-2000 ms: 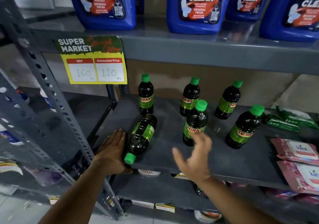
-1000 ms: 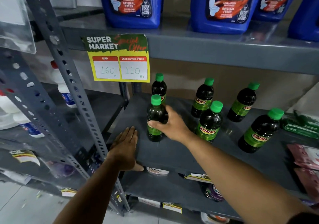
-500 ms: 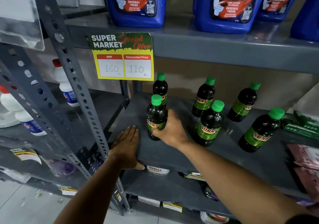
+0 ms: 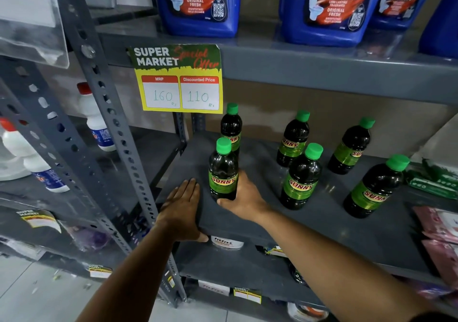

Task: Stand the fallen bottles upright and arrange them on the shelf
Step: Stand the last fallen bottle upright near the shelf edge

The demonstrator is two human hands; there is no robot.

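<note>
Several dark bottles with green caps and green SUNNY labels stand upright on the grey shelf (image 4: 322, 225). My right hand (image 4: 244, 199) is wrapped around the base of the front left bottle (image 4: 223, 170), which stands on the shelf. Right behind it stands another bottle (image 4: 231, 126). Further right are a back bottle (image 4: 293, 139), a front bottle (image 4: 301, 176), a far back bottle (image 4: 353, 147) and the rightmost bottle (image 4: 376, 186). My left hand (image 4: 182, 209) lies flat on the shelf's front left corner, fingers apart, holding nothing.
A perforated grey upright (image 4: 109, 123) rises at the left. A yellow price card (image 4: 179, 78) hangs from the upper shelf, which carries blue cleaner jugs (image 4: 198, 2). Green packets (image 4: 433, 180) and pink packs (image 4: 438, 227) lie at the right. White bottles (image 4: 95, 121) stand on the neighbouring rack.
The bottle that lay on its side two seconds ago now stands upright at the front left. My right hand has slid down to its base and turned its label forward. My left hand stayed put.
</note>
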